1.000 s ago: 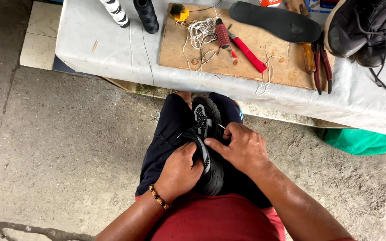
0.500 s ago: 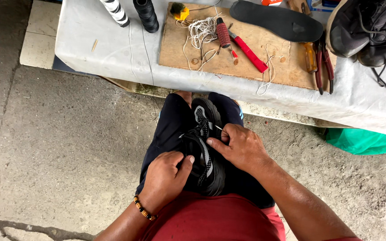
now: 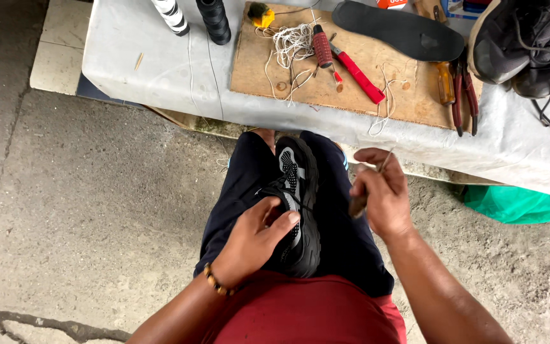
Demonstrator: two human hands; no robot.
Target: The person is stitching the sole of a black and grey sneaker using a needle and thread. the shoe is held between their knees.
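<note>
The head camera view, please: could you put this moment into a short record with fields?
setting: concrete floor, cloth-covered table ahead
left hand: rests on black shoe wedged between the knees
right hand: raised beside the shoe, gripping a wooden-handled awl
on board: tangled cord, red-handled tool, black insole, pliers
table's far right: dark shoes

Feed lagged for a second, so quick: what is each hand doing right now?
Left hand: fingers resting on the black shoe clamped between the knees, not closed around it.
Right hand: lifted clear of the shoe, closed on a wooden-handled awl.
</note>
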